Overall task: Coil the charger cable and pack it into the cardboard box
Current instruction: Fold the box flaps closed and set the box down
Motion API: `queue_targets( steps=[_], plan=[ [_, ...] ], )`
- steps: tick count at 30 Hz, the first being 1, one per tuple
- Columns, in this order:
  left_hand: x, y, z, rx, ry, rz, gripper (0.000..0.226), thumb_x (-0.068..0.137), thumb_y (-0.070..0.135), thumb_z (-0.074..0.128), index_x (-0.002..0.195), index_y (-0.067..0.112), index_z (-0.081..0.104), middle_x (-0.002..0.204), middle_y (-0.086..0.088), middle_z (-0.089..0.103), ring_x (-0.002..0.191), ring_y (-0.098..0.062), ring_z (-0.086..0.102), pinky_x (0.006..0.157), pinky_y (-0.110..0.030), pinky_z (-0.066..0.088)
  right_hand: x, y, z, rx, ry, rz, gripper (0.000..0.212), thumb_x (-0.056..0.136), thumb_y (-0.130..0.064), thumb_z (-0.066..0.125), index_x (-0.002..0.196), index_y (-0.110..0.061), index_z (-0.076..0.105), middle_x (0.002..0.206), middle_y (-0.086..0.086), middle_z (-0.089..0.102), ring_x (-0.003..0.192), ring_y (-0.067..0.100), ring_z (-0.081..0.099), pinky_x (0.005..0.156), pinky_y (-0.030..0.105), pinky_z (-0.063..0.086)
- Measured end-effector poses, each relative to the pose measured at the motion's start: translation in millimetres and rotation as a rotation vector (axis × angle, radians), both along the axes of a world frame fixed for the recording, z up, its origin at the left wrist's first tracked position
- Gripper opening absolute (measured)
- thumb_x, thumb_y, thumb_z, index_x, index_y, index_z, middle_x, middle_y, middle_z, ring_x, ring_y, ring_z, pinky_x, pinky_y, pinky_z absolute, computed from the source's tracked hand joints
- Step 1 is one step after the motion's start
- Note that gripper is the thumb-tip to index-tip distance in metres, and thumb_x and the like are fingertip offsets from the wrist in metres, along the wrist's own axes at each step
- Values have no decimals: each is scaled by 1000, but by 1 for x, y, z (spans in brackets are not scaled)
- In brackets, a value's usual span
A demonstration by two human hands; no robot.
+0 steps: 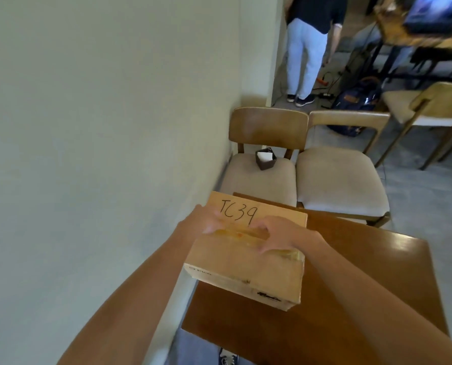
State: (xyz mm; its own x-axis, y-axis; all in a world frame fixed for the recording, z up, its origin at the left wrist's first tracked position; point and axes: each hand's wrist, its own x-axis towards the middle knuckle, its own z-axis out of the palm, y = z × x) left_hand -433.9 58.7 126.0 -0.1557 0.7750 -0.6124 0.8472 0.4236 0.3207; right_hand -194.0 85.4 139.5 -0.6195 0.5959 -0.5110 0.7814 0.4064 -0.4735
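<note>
cardboard box (243,270) on table (364,285) | left hand (206,219) and right hand (277,235) pressing flat on lid seam, fingers spread

Both arms out fwd; left hand (209,219) & right hand (277,234) side by side, palms down, fingers curled.

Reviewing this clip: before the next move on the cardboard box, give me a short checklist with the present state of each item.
1. Cardboard box rests on the wooden table: ok, though it sits at the table's wall-side corner.
2. Both hands on the box: ok; left hand and right hand rest on the taped top seam.
3. Box open for packing: not ok; the flaps look closed.
4. Charger cable located: not ok; none is visible here.
5. Cable already inside the box: cannot tell.
6. Handwritten label readable: ok, "TC39".
</note>
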Motion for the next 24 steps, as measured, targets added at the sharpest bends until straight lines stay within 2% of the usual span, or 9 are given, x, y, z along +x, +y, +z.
queue_targets(
  steps=[1, 3, 5, 8, 11, 14, 17, 20, 24],
  plan=[
    [5, -6, -11, 68, 67, -30, 51, 84, 48, 57, 134, 36, 56, 131, -6, 50, 125, -34, 49, 102, -48, 46, -1, -6, -8, 78, -41, 5, 68, 85, -41, 77, 146, -33, 48, 145, 1, 49, 134, 26, 44, 113, 47, 37],
    [12, -15, -29, 199, 186, -64, 48, 92, 47, 60, 139, 49, 49, 144, -11, 35, 133, -42, 38, 109, -58, 38, -2, -21, -24, 243, -109, 24, 70, 87, -48, 73, 149, -38, 43, 148, 2, 43, 134, 29, 40, 113, 52, 36],
    [10, -18, -38, 195, 145, -91, 58, 98, 49, 58, 149, 58, 33, 163, -16, 12, 142, -48, 30, 115, -68, 27, -2, -36, -38, 340, -140, 57, 72, 88, -62, 62, 152, -40, 36, 157, 4, 34, 140, 32, 33, 117, 55, 30],
    [-1, -7, -38, 186, 153, -254, 74, 97, 49, 62, 156, 56, 19, 171, -14, -10, 155, -47, 1, 119, -71, 6, -2, -52, -49, 337, -215, 167, 107, 68, -89, 57, 157, -44, 17, 170, 6, 7, 152, 38, 9, 121, 67, 11],
    [-1, 17, -35, 221, 165, -468, 93, 85, 63, 69, 160, 48, 16, 172, -7, -12, 157, -36, -13, 118, -69, -3, -6, -62, -58, 352, -298, 247, 137, 56, -87, 71, 160, -40, -6, 171, 11, -12, 155, 44, -8, 118, 74, 1],
    [19, 34, -34, 215, 141, -527, 112, 73, 89, 57, 162, 43, 8, 173, -6, -6, 158, -31, -9, 121, -66, 5, -2, -62, -62, 380, -300, 273, 135, 65, -72, 80, 160, -39, -10, 171, 11, -16, 155, 43, -10, 119, 73, 1],
    [34, 40, -36, 241, 254, -495, 117, 67, 99, 44, 162, 42, 6, 172, -8, 10, 157, -33, 8, 122, -63, 11, 19, -52, -62, 394, -300, 306, 130, 69, -62, 84, 157, -46, -11, 171, 2, -17, 156, 40, -10, 119, 73, 0],
    [46, 40, -22, 184, 318, -367, 118, 64, 96, 54, 160, 35, 23, 163, -15, 29, 149, -39, 30, 118, -60, 23, 48, -45, -49, 424, -390, 249, 115, 82, -47, 80, 156, -51, -7, 172, -2, -15, 156, 39, -12, 120, 73, -2],
    [63, 19, -24, -22, 330, -177, 120, 59, 98, 55, 146, 17, 43, 141, -9, 57, 128, -33, 57, 103, -48, 48, 72, -46, -36, 416, -385, -30, 89, 96, -30, 67, 156, -56, 5, 172, -1, -9, 156, 40, -8, 121, 71, 0]
  ],
)
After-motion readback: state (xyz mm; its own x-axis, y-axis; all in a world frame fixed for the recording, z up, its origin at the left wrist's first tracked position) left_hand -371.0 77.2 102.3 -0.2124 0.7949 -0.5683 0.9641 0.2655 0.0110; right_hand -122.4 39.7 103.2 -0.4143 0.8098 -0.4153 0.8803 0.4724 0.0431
